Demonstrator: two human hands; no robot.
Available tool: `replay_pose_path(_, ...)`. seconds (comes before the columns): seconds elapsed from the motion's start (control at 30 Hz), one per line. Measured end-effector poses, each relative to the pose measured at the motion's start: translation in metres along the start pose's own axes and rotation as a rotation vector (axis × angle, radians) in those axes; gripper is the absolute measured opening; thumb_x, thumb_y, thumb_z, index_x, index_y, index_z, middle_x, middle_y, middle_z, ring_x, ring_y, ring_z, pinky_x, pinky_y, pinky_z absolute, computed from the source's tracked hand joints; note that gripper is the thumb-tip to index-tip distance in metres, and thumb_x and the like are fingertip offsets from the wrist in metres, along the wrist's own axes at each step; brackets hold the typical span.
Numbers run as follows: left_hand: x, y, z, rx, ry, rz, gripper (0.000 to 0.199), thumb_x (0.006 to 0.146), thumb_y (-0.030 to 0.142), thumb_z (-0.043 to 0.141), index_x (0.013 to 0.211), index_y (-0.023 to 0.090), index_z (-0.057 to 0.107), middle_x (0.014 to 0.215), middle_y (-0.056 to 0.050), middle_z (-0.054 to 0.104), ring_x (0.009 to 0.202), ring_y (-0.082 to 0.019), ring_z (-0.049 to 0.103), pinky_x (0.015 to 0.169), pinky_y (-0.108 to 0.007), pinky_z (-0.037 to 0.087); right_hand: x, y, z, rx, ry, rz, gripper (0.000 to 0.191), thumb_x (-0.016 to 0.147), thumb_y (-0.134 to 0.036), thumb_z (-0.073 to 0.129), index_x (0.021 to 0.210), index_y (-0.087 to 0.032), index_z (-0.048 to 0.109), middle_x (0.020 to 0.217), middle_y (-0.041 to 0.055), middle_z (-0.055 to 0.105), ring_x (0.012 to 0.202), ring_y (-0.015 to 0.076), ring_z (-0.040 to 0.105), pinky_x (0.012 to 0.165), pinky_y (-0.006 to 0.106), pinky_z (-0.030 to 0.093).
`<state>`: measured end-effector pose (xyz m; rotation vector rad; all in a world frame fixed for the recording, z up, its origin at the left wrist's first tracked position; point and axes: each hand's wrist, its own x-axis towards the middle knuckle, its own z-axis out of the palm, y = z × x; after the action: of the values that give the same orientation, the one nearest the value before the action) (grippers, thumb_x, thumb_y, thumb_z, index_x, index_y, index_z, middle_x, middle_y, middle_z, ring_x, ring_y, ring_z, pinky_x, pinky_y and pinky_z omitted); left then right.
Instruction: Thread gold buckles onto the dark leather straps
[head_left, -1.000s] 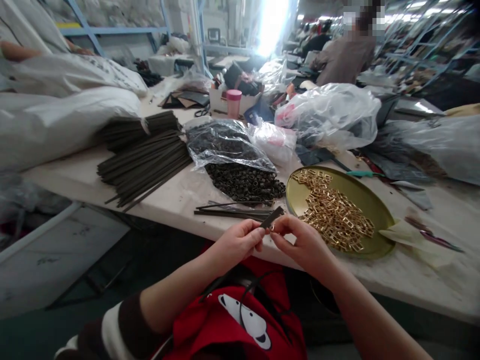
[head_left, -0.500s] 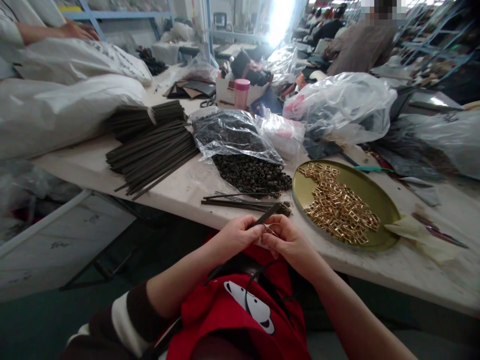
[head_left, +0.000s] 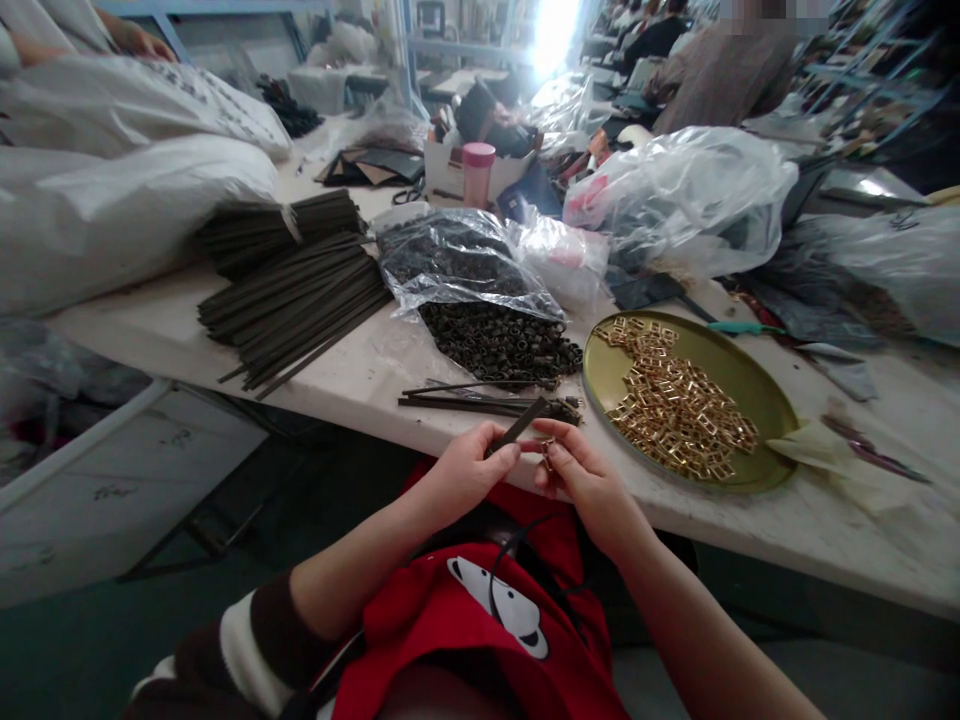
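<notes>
Between the thumb and fingers of my left hand is a dark flat strap, its end pointing up and to the right. My right hand pinches a small gold buckle just right of the strap. The buckle and the strap look apart, though fingers partly cover the gap. Just beyond my hands, several finished-looking dark straps with metal ends lie near the table edge. To the right, a round gold-green tray bears a heap of gold buckles.
A pile of small dark loops spills from a clear plastic bag. Bundled dark straps lie to the left beside white sacks. Behind stands a pink-lidded jar. Another person's hand rests at far left.
My hands have moved slightly apart. The buckle now shows in my right fingers, away from the strap in my left hand. The whole view has shifted a little.
</notes>
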<state>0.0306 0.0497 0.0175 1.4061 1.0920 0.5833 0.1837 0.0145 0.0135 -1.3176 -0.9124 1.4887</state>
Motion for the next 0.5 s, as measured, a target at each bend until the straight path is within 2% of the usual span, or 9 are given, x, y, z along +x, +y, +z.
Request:
replay_pose_path(0.17, 0.003, -0.001, 0.011, -0.232, -0.149, 0.069, 0.026, 0.082, 0.038, 0.046, 0.082, 0.013, 0.053, 0.069, 0.000, 0.052, 0.063, -0.010, 0.047, 0.061, -0.022, 0.038, -0.001, 0.004, 0.009, 0.203, 0.041, -0.070, 0.025, 0.078, -0.036, 0.055, 0.099, -0.022, 0.055, 0.094, 0.0034, 0.065, 0.054, 0.0074, 0.047, 0.049, 0.021, 0.039)
replay_pose_path(0.27, 0.004, 0.001, 0.016, -0.360, -0.158, 0.086, 0.024, 0.081, 0.037, 0.049, 0.080, 0.014, 0.051, 0.065, 0.001, 0.050, 0.060, -0.009, 0.047, 0.063, -0.023, 0.040, -0.001, 0.004, 0.019, 0.244, 0.064, -0.079, 0.022, 0.079, -0.036, 0.055, 0.097, -0.022, 0.056, 0.087, 0.0013, 0.064, 0.050, 0.0065, 0.043, 0.048, 0.021, 0.038)
replay_pose_path(0.37, 0.005, 0.004, 0.014, -0.330, -0.127, 0.065, 0.020, 0.080, 0.033, 0.051, 0.077, 0.013, 0.051, 0.062, 0.003, 0.049, 0.058, -0.009, 0.045, 0.063, -0.023, 0.040, 0.000, 0.006, 0.024, 0.130, 0.099, -0.146, 0.022, 0.080, -0.037, 0.054, 0.096, -0.022, 0.059, 0.074, -0.0015, 0.060, 0.050, 0.0070, 0.043, 0.049, 0.021, 0.039)
replay_pose_path(0.5, 0.005, 0.003, 0.009, -0.161, -0.042, 0.073, 0.023, 0.080, 0.035, 0.051, 0.079, 0.012, 0.056, 0.070, 0.000, 0.054, 0.069, -0.012, 0.048, 0.067, -0.023, 0.040, 0.001, 0.014, 0.018, -0.025, 0.172, -0.249, 0.022, 0.076, -0.033, 0.060, 0.095, -0.023, 0.061, 0.067, -0.0029, 0.057, 0.057, 0.0101, 0.049, 0.058, 0.025, 0.043)
